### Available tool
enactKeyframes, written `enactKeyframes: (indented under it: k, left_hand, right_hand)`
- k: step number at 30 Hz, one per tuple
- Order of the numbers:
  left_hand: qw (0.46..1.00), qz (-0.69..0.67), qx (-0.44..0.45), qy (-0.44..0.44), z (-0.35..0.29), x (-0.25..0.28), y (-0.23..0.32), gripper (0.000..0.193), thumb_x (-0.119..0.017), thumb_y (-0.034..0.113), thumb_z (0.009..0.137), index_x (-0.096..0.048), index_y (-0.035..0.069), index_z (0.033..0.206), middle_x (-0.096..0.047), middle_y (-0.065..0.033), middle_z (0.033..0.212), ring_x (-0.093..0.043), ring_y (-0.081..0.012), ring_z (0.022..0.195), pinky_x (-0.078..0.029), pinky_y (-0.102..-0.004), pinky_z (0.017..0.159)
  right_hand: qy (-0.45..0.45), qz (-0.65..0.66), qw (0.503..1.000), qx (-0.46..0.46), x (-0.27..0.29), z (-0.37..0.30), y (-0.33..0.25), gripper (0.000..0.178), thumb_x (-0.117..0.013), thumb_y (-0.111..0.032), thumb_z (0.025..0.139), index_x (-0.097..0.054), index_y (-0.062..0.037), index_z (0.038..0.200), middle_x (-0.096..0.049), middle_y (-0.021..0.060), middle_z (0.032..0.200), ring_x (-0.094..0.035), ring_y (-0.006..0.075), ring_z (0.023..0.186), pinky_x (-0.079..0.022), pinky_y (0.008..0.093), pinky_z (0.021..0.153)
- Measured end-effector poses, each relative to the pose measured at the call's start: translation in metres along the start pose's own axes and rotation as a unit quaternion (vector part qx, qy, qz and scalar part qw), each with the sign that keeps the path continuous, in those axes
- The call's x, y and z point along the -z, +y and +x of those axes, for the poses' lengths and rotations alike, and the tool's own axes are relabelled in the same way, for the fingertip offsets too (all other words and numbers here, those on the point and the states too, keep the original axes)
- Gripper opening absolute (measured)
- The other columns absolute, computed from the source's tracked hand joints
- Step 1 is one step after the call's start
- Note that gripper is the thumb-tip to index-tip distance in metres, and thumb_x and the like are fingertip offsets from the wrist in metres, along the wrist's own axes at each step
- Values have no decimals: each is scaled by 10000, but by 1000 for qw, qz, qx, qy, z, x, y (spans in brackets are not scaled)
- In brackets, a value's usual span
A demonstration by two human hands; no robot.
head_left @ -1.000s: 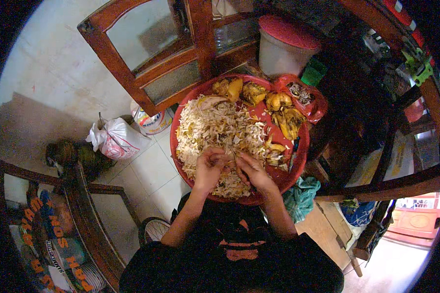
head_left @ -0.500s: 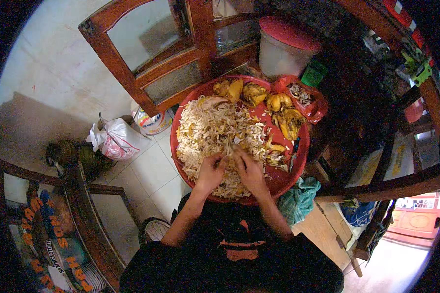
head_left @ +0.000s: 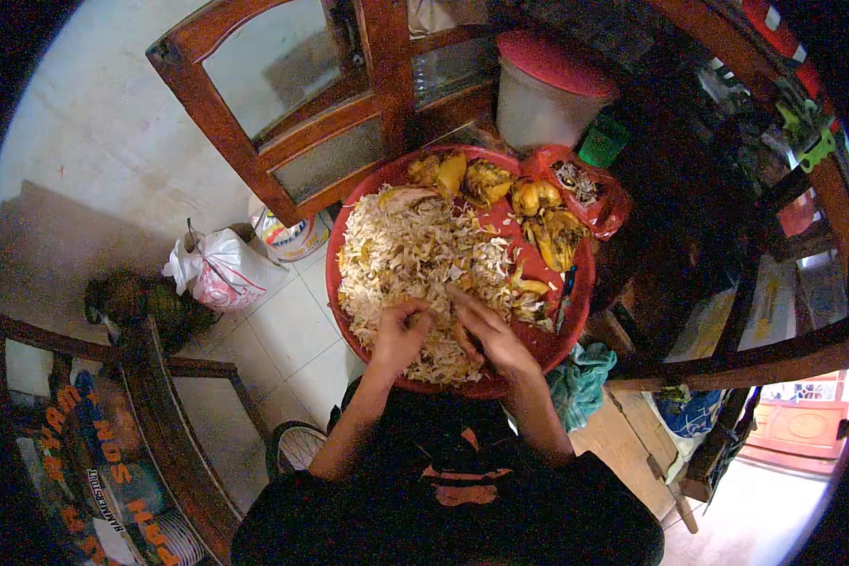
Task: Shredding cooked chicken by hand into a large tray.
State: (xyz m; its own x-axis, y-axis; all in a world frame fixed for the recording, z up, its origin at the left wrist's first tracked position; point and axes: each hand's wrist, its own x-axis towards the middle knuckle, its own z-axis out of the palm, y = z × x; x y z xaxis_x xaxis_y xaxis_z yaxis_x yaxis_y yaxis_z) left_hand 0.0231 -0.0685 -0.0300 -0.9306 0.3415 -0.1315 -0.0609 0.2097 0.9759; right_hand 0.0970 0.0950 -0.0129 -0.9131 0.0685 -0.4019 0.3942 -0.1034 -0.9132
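Shredded chicken (head_left: pixel 415 236) is heaped over the left and middle of a wide red round tray (head_left: pixel 535 354). My left hand (head_left: pixel 401 340) is at the near side of the heap, fingers curled in toward the thumb; whatever they may hold is hidden. Beside it, my right hand (head_left: pixel 496 340) is over the shreds with its fingers stretched out and the thumb apart. Whole yellow-brown chicken pieces (head_left: pixel 536 196) lie along the tray's far and right rim. Smaller yellow scraps (head_left: pixel 533 287) are to the right of the heap.
A red plastic bag (head_left: pixel 616 203) with scraps leans on the tray's far right rim. Behind it stand a white bucket (head_left: pixel 542 108) with a red lid and a green basket (head_left: pixel 604 141). A white sack (head_left: pixel 222 269) is left; a teal cloth (head_left: pixel 583 382) lies near right.
My right hand has moved slightly right and away from the left, and its fingers have straightened. My left hand has barely moved and stays curled. The view has shifted a little.
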Motion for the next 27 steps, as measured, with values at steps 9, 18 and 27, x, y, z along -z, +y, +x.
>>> enactKeyframes:
  k: [9, 18, 27]
  left_hand:
    - [983, 26, 119, -140, 3, 0, 12, 161, -548, 125, 780, -618, -11, 828, -584, -86, 616, -544, -134, 588, -446, -298, 570]
    - [960, 225, -165, -9, 40, 11, 11, 229, -522, 63, 761, -594, 15, 972, -606, -217, 782, -602, -367, 743, -480, -409, 671]
    - [986, 92, -120, -65, 49, -3, 37, 325, -606, 93, 725, -583, 12, 1039, -615, -195, 891, -606, -319, 840, -465, -358, 790]
  right_hand:
    - [157, 126, 976, -78, -3, 8, -5, 363, -420, -297, 937, -466, -101, 1239, -342, -45, 518, -306, 67, 403, -259, 213, 384]
    - [328, 124, 914, 205, 124, 41, -106, 278, -399, -376, 932, -554, -145, 941, -387, -44, 529, -346, 70, 395, -281, 220, 365]
    - [60, 365, 920, 131, 106, 28, -108, 379, -424, -363, 919, -482, -184, 1248, -321, -64, 469, -285, 60, 364, -245, 214, 350]
